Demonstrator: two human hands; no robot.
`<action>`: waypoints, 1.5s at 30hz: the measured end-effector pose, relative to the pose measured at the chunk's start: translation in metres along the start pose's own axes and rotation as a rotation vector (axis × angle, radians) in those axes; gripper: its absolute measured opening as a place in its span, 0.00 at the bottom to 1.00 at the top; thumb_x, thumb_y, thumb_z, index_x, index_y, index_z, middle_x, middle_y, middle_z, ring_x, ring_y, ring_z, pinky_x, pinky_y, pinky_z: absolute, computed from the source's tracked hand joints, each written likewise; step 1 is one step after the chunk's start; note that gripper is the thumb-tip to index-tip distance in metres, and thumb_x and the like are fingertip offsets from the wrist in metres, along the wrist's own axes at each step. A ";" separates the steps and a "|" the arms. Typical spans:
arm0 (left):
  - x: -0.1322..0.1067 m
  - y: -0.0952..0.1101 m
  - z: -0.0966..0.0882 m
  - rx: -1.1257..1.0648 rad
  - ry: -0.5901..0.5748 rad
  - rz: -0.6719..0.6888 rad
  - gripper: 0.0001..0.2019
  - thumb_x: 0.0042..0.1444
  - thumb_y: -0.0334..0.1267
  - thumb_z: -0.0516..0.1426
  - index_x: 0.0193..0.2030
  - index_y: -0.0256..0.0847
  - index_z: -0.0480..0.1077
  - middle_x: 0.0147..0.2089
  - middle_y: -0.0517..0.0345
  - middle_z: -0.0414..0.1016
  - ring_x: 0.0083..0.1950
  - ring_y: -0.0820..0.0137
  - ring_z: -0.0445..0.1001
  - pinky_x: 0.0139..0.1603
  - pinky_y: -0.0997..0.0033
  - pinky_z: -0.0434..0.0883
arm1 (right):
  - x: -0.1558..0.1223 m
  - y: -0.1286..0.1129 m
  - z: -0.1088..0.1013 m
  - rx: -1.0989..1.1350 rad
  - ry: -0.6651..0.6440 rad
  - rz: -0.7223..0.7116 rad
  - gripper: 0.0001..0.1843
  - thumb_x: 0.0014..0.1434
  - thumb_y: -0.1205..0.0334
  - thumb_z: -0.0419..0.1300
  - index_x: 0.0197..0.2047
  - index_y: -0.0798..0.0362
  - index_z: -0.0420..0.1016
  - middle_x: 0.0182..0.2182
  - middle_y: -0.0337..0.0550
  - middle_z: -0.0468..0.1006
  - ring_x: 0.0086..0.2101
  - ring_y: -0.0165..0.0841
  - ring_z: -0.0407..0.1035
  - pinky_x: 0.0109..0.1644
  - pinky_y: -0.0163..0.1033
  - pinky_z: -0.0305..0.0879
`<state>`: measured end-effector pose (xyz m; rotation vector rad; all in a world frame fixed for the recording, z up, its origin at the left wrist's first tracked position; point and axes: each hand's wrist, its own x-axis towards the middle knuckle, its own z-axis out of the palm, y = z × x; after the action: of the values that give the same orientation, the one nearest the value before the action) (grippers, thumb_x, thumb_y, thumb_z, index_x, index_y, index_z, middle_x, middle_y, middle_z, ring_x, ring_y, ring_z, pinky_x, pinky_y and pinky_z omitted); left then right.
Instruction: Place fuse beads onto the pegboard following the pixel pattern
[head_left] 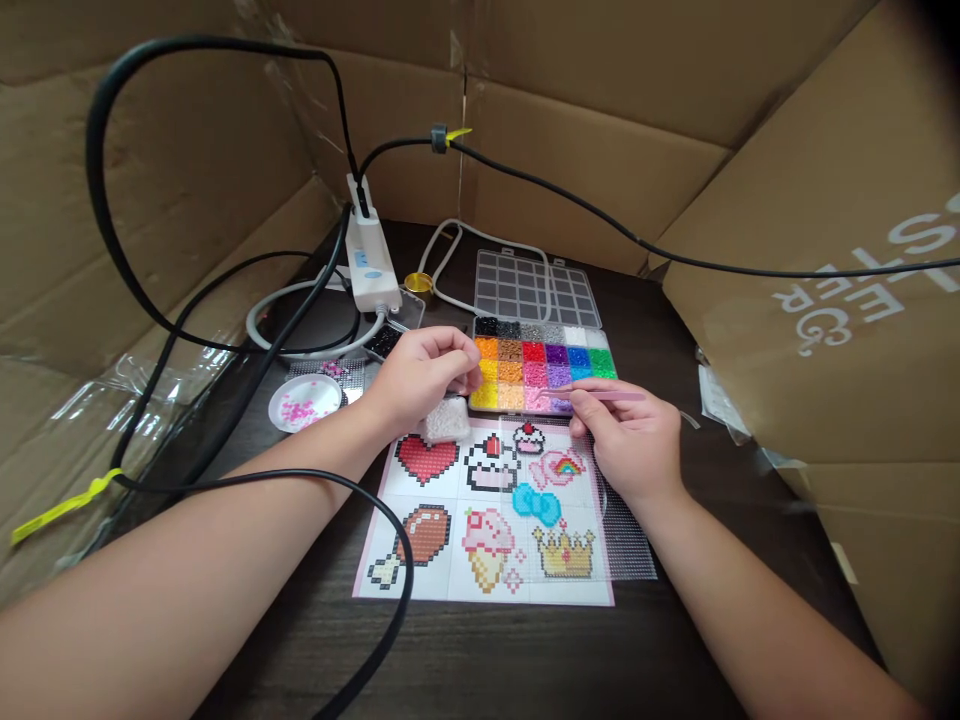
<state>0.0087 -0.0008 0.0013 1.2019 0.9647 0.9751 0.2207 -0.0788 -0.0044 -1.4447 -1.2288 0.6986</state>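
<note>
Pink tweezers [619, 395] are pinched in my right hand [630, 435]; their tips reach left over the pink and purple compartments of the bead box [544, 365]. My left hand [435, 375] is closed with curled fingertips at the box's left edge, by the yellow beads. Whatever it may hold is hidden. A clear bag of whitish beads [447, 418] lies just below that hand. Under both hands is a pattern sheet [420, 590] with a heart, cakes, an ice cream and a crown. A transparent pegboard [630, 545] covers its right part, bearing a blue bow [536, 505].
A white dish [300, 400] of pink beads stands left of my forearm. Behind it are a white power strip [373, 260] and a gold-coloured tin [418, 284]. A black cable [401, 540] loops over my left forearm. Cardboard walls [600, 140] surround the dark table [480, 650].
</note>
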 end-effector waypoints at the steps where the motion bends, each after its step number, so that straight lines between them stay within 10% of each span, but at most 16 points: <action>1: 0.000 0.000 0.000 0.001 0.001 -0.002 0.05 0.47 0.35 0.62 0.25 0.39 0.71 0.23 0.58 0.75 0.25 0.75 0.72 0.29 0.75 0.68 | 0.000 0.000 0.000 -0.002 0.006 0.004 0.08 0.57 0.62 0.66 0.31 0.58 0.83 0.19 0.41 0.75 0.19 0.27 0.69 0.22 0.32 0.67; 38: 0.000 0.002 0.001 -0.001 0.017 -0.010 0.04 0.47 0.34 0.62 0.25 0.39 0.71 0.23 0.58 0.75 0.25 0.74 0.73 0.29 0.74 0.69 | 0.001 0.003 -0.012 -0.049 -0.025 -0.024 0.09 0.59 0.61 0.66 0.31 0.57 0.84 0.21 0.42 0.78 0.20 0.27 0.69 0.25 0.33 0.69; 45: 0.000 0.000 0.001 -0.001 0.017 -0.013 0.05 0.47 0.34 0.62 0.25 0.39 0.71 0.23 0.58 0.75 0.25 0.75 0.73 0.28 0.75 0.69 | -0.007 0.008 -0.029 -0.034 -0.208 -0.054 0.07 0.61 0.61 0.66 0.35 0.54 0.85 0.20 0.40 0.77 0.21 0.29 0.71 0.27 0.34 0.72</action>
<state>0.0091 -0.0011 0.0017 1.1868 0.9837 0.9770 0.2476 -0.0946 -0.0054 -1.3871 -1.4408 0.8103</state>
